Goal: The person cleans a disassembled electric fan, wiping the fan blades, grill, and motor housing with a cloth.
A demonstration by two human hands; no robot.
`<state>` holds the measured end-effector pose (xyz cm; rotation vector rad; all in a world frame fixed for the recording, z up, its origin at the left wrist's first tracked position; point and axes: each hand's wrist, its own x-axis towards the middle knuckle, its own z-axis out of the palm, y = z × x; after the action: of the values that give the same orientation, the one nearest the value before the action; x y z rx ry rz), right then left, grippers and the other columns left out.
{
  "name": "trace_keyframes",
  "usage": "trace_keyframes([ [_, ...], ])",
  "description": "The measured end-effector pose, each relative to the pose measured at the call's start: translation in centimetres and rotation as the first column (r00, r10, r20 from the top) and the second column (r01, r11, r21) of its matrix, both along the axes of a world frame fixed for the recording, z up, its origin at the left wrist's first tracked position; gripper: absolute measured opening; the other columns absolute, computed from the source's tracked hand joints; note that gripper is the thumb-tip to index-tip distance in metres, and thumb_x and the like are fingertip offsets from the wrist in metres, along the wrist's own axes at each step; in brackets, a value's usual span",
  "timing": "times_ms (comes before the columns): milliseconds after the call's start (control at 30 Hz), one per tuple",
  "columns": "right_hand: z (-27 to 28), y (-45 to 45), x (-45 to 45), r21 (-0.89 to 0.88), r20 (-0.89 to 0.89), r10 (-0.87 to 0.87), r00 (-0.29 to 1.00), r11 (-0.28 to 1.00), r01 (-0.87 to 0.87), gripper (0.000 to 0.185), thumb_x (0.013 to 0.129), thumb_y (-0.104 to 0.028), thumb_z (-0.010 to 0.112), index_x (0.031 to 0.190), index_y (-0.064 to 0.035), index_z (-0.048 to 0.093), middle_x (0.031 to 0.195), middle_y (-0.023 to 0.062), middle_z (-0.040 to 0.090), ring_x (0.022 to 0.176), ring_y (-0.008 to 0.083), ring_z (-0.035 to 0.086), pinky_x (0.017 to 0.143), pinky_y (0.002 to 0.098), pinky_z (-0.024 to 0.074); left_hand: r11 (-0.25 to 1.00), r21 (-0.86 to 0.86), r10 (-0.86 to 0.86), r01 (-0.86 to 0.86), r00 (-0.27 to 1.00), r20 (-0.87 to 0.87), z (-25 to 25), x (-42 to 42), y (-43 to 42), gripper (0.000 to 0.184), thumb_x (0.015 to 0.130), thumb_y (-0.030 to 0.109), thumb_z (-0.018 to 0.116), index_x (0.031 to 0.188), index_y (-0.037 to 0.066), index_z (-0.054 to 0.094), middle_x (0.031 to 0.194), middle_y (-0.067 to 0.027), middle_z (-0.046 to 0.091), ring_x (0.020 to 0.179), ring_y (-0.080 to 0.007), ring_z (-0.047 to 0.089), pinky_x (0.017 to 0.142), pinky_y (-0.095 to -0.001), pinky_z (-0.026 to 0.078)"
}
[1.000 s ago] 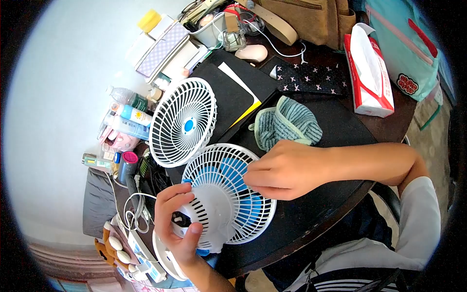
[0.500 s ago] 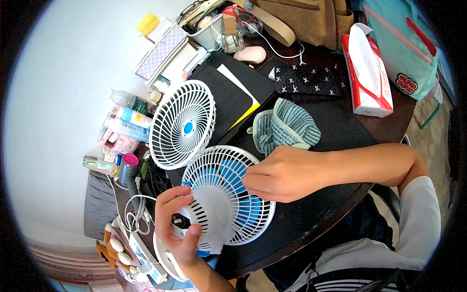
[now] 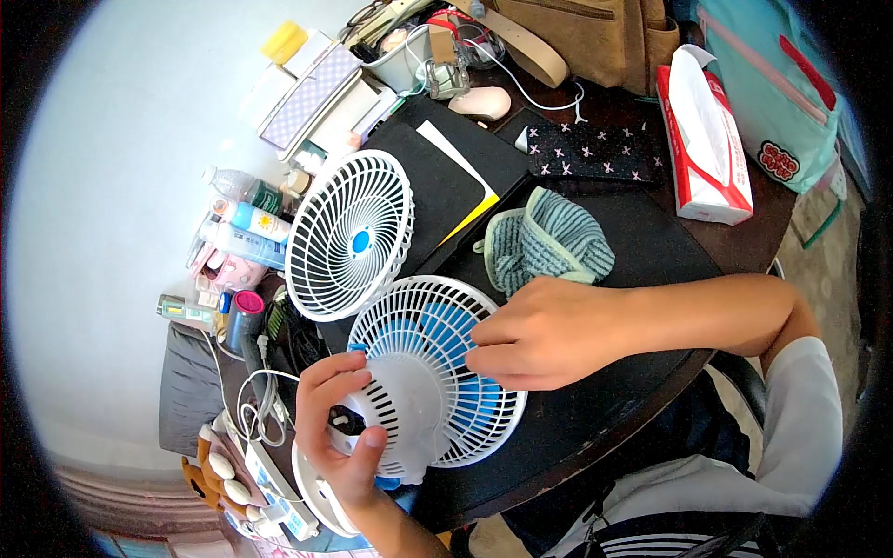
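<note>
A white fan body [image 3: 409, 400] with blue blades inside its rear grille lies on the dark desk, its base toward the lower left. My left hand [image 3: 337, 428] grips the motor housing, fingers and thumb curled round its back end. My right hand [image 3: 530, 335] is closed at the right side of the grille, fingertips against the bars; anything pinched there is hidden. The detached white front grille [image 3: 361, 240] with a blue centre rests just above the fan. A striped green cloth [image 3: 549, 240] lies crumpled beyond my right hand.
A tissue pack [image 3: 712, 139] stands at the right near a teal bag [image 3: 781, 102]. Behind are a mouse [image 3: 481, 102], a patterned pouch [image 3: 591, 152] and a brown bag [image 3: 595, 37]. Bottles [image 3: 246, 219], cables and a power strip [image 3: 279, 493] line the left.
My right hand has shifted very slightly at the grille's right side. My left hand keeps its hold on the housing.
</note>
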<state>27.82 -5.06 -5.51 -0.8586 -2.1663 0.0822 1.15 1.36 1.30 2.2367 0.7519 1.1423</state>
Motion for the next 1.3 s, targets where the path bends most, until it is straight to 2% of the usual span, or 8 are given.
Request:
trace_keyframes([
  [333,-0.1,-0.2,-0.3,-0.029,0.030,-0.023,0.999,0.999,0.024,0.017,0.086,-0.017,0.071,0.094,-0.0048,0.062,0.076,0.0063,0.054,0.061,0.0236,0.061,0.051,0.0371,0.0506,1.000,0.014,0.004,-0.004,1.000,-0.008,-0.1,0.0,0.1,0.060,0.079,0.053,0.076,0.105,-0.001,0.072,0.115,-0.0209,0.067,0.105,-0.0301,0.064,0.093,-0.0403,0.049],
  [433,-0.4,-0.5,-1.1,0.094,0.031,-0.015,0.999,0.995,0.012,0.013,0.086,-0.014,0.068,0.091,-0.0043,0.062,0.076,0.0067,0.054,0.061,0.0233,0.062,0.050,0.0371,0.0516,1.000,0.019,0.004,-0.004,1.000,-0.009,-0.1,-0.1,0.1,0.060,0.079,0.053,0.076,0.105,-0.001,0.072,0.115,-0.0209,0.067,0.105,-0.0302,0.064,0.094,-0.0404,0.049],
  [533,-0.1,-0.8,-1.3,0.089,0.047,0.016,0.999,0.996,-0.020,0.012,0.084,-0.013,0.066,0.089,-0.0040,0.061,0.075,0.0067,0.052,0.062,0.0226,0.062,0.050,0.0370,0.0520,1.000,0.020,0.002,-0.002,1.000,-0.009,-0.1,0.0,0.1,0.059,0.079,0.052,0.076,0.105,-0.001,0.072,0.115,-0.0210,0.067,0.105,-0.0303,0.064,0.094,-0.0405,0.049],
  [667,0.4,0.2,0.0,0.120,0.107,-0.125,0.986,0.987,0.112,0.018,0.086,-0.017,0.060,0.098,-0.0036,0.060,0.079,0.0074,0.058,0.067,0.0258,0.068,0.052,0.0391,0.0553,1.000,0.016,-0.002,0.003,1.000,-0.008,-0.1,-0.1,0.1,0.060,0.079,0.052,0.076,0.105,-0.001,0.071,0.116,-0.0210,0.067,0.105,-0.0304,0.064,0.094,-0.0403,0.049],
  [733,0.4,0.2,0.0,0.065,0.088,-0.143,0.986,0.988,0.138,0.017,0.086,-0.018,0.061,0.096,-0.0035,0.059,0.078,0.0074,0.057,0.068,0.0254,0.068,0.051,0.0389,0.0550,1.000,0.014,-0.004,0.004,1.000,-0.010,-0.1,0.0,0.1,0.060,0.078,0.052,0.076,0.105,-0.002,0.071,0.116,-0.0209,0.067,0.105,-0.0304,0.064,0.094,-0.0402,0.048],
  [933,0.2,-1.0,-1.3,0.077,0.036,0.037,0.999,0.996,-0.039,0.016,0.083,-0.014,0.068,0.088,-0.0041,0.057,0.074,0.0061,0.050,0.061,0.0224,0.060,0.048,0.0358,0.0497,1.000,0.009,0.000,0.000,1.000,-0.012,0.0,0.0,0.1,0.060,0.078,0.053,0.076,0.104,-0.001,0.071,0.115,-0.0206,0.067,0.105,-0.0302,0.064,0.094,-0.0400,0.048],
  [1133,0.8,-1.1,0.1,-0.067,0.143,0.072,0.987,0.996,-0.063,0.022,0.082,-0.016,0.070,0.096,-0.0056,0.057,0.077,0.0059,0.054,0.064,0.0233,0.064,0.049,0.0359,0.0504,1.000,0.014,0.019,-0.019,1.000,-0.012,-0.1,0.1,-0.1,0.061,0.078,0.054,0.076,0.104,-0.001,0.071,0.115,-0.0208,0.067,0.106,-0.0304,0.064,0.094,-0.0404,0.048],
  [1300,0.1,-1.3,-1.1,-0.011,0.106,0.028,0.994,1.000,-0.027,0.025,0.080,-0.016,0.071,0.097,-0.0046,0.057,0.079,0.0072,0.055,0.066,0.0238,0.064,0.053,0.0361,0.0529,1.000,0.021,0.007,-0.006,1.000,-0.012,-0.1,0.0,0.1,0.061,0.079,0.054,0.075,0.105,-0.001,0.072,0.115,-0.0213,0.068,0.107,-0.0309,0.064,0.094,-0.0413,0.049],
])
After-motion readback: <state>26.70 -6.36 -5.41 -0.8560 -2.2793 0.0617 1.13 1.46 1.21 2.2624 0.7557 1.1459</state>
